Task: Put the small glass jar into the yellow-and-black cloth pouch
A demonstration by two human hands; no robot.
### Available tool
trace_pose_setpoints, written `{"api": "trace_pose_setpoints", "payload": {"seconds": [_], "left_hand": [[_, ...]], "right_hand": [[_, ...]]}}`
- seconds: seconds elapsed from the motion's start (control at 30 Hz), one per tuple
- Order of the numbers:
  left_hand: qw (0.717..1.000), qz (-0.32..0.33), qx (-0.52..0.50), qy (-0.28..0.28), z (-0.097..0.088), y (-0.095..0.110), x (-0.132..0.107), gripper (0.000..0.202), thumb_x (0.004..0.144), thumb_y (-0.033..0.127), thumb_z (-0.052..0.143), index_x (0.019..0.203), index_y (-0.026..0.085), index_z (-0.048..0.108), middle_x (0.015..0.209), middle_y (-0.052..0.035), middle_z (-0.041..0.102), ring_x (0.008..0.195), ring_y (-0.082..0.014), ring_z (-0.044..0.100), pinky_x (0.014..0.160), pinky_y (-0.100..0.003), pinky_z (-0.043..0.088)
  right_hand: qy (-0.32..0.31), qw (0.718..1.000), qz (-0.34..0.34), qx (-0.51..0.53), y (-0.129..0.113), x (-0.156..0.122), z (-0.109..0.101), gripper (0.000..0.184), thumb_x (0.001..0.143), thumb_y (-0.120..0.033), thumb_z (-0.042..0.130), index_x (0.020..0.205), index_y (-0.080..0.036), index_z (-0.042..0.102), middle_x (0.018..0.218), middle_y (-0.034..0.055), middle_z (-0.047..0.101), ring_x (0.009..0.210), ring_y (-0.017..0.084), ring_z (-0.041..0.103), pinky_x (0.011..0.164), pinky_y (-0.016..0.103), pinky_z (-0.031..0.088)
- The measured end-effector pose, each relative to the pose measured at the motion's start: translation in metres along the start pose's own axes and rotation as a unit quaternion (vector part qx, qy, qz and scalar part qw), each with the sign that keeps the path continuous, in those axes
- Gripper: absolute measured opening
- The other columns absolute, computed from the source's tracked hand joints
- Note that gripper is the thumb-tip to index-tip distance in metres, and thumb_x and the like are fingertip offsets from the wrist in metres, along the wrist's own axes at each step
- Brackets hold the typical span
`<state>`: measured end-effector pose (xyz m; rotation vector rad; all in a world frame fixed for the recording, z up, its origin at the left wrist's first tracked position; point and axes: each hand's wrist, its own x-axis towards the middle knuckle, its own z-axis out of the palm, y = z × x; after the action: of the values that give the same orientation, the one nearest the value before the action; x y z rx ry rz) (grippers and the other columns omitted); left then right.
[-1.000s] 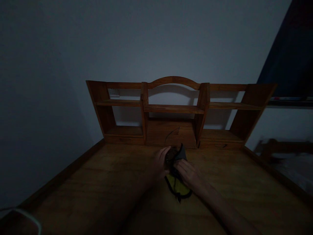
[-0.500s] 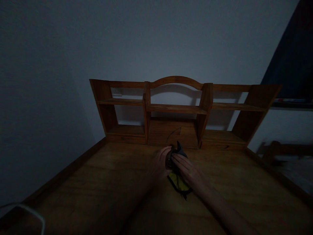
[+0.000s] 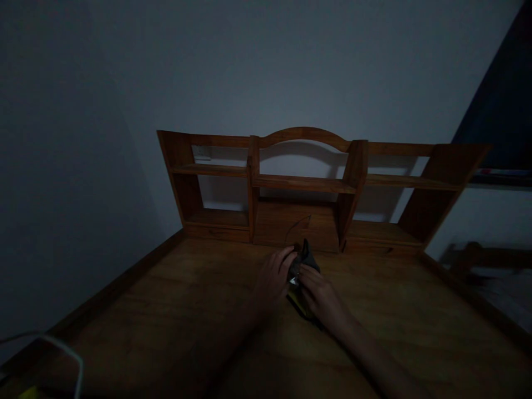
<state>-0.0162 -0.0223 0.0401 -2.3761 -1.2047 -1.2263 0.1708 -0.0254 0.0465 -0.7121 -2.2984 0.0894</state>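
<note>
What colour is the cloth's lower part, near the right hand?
The cloth's lower part is dull yellow-green with a dark edge; head view.

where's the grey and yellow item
Head view, right of centre: the grey and yellow item is between the left hand and right hand, before the shelf.

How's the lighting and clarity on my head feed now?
Head view: dim overall, the tabletop darkest toward the bottom edge; head view: a small bright glint between the left hand and right hand, the dark pouch there too murky for detail; head view: the shelf's ends splay outward, likely wide-angle distortion.
</note>
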Motion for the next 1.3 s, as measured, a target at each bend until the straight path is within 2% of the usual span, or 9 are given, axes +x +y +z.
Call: {"api": "trace_pose_setpoints", "payload": {"seconds": [0.23, 0.43, 0.63, 0.73, 0.83, 0.9, 1.03, 1.13, 1.3], "left_hand": [[1.000, -0.010, 0.010, 0.021, 0.004, -0.001, 0.000, 0.062, 0.084, 0.009, 0.046, 0.143, 0.020, 0.034, 0.144, -0.0106, 0.046, 0.132, -0.0242, 0.044, 0.110, -0.044, 0.039], [0.999, -0.005, 0.026, 0.026, 0.006, -0.003, 0.001, 0.059, 0.084, 0.009, 0.048, 0.142, 0.019, 0.037, 0.143, -0.0109, 0.048, 0.131, -0.0237, 0.046, 0.109, -0.043, 0.041], [1.000, -0.006, 0.013, 0.022, 0.009, -0.004, 0.000, 0.062, 0.083, 0.007, 0.050, 0.142, 0.021, 0.036, 0.142, -0.0103, 0.048, 0.131, -0.0250, 0.046, 0.109, -0.045, 0.041], [0.999, -0.004, 0.009, 0.033, 0.013, -0.005, 0.000, 0.063, 0.082, 0.007, 0.052, 0.142, 0.022, 0.036, 0.141, -0.0104, 0.049, 0.129, -0.0257, 0.047, 0.107, -0.046, 0.042], [0.999, -0.010, 0.002, 0.042, 0.013, -0.004, 0.001, 0.063, 0.082, 0.009, 0.054, 0.141, 0.021, 0.036, 0.140, -0.0111, 0.050, 0.128, -0.0259, 0.048, 0.107, -0.045, 0.043], [0.999, -0.016, 0.000, 0.046, 0.013, -0.004, 0.001, 0.060, 0.083, 0.010, 0.054, 0.140, 0.020, 0.037, 0.139, -0.0114, 0.051, 0.127, -0.0254, 0.049, 0.107, -0.045, 0.043], [0.999, -0.003, -0.004, 0.048, 0.012, -0.006, 0.000, 0.057, 0.085, 0.011, 0.050, 0.141, 0.019, 0.036, 0.140, -0.0114, 0.051, 0.129, -0.0229, 0.048, 0.108, -0.044, 0.042], [0.998, 0.015, -0.001, 0.056, 0.013, -0.009, -0.001, 0.058, 0.085, 0.009, 0.047, 0.141, 0.019, 0.035, 0.141, -0.0113, 0.051, 0.131, -0.0217, 0.047, 0.108, -0.043, 0.042], [0.998, 0.016, 0.006, 0.058, 0.011, -0.009, 0.000, 0.060, 0.083, 0.007, 0.048, 0.140, 0.018, 0.036, 0.141, -0.0109, 0.051, 0.131, -0.0217, 0.047, 0.109, -0.044, 0.042]], "right_hand": [[0.002, 0.993, 0.033, 0.116, -0.001, 0.003, -0.004, 0.049, 0.084, 0.000, 0.047, 0.125, -0.021, 0.063, 0.133, 0.0094, 0.061, 0.128, 0.023, 0.053, 0.109, 0.045, 0.045], [0.014, 0.974, 0.107, 0.201, -0.002, 0.003, -0.001, 0.049, 0.077, 0.000, 0.049, 0.115, -0.022, 0.069, 0.124, 0.0075, 0.067, 0.121, 0.022, 0.058, 0.108, 0.042, 0.043], [0.023, 0.928, 0.241, 0.284, -0.002, 0.002, 0.000, 0.033, 0.069, -0.008, 0.058, 0.097, -0.020, 0.072, 0.098, 0.0039, 0.073, 0.090, 0.022, 0.068, 0.081, 0.033, 0.054], [0.029, 0.912, 0.259, 0.317, -0.002, 0.001, 0.001, 0.027, 0.067, -0.010, 0.060, 0.091, -0.020, 0.070, 0.087, 0.0006, 0.072, 0.080, 0.019, 0.067, 0.073, 0.029, 0.053], [0.041, 0.919, 0.238, 0.313, -0.003, 0.002, 0.001, 0.021, 0.069, -0.009, 0.059, 0.086, -0.019, 0.067, 0.084, 0.0002, 0.069, 0.078, 0.018, 0.066, 0.069, 0.027, 0.052], [0.050, 0.942, 0.199, 0.265, -0.005, 0.001, -0.001, 0.019, 0.073, -0.008, 0.059, 0.087, -0.019, 0.065, 0.088, 0.0022, 0.069, 0.084, 0.020, 0.066, 0.074, 0.030, 0.053], [0.033, 0.987, 0.079, 0.135, -0.008, -0.001, -0.006, 0.029, 0.084, -0.007, 0.055, 0.107, -0.021, 0.065, 0.108, 0.0071, 0.069, 0.104, 0.023, 0.063, 0.093, 0.038, 0.051], [0.010, 0.996, 0.023, 0.085, -0.008, -0.002, -0.006, 0.038, 0.089, -0.008, 0.051, 0.123, -0.021, 0.060, 0.121, 0.0097, 0.066, 0.115, 0.024, 0.060, 0.101, 0.041, 0.049], [0.005, 0.998, 0.003, 0.064, -0.009, -0.002, -0.004, 0.047, 0.089, -0.004, 0.045, 0.133, -0.021, 0.054, 0.128, 0.0110, 0.063, 0.122, 0.024, 0.057, 0.104, 0.044, 0.049]]}}
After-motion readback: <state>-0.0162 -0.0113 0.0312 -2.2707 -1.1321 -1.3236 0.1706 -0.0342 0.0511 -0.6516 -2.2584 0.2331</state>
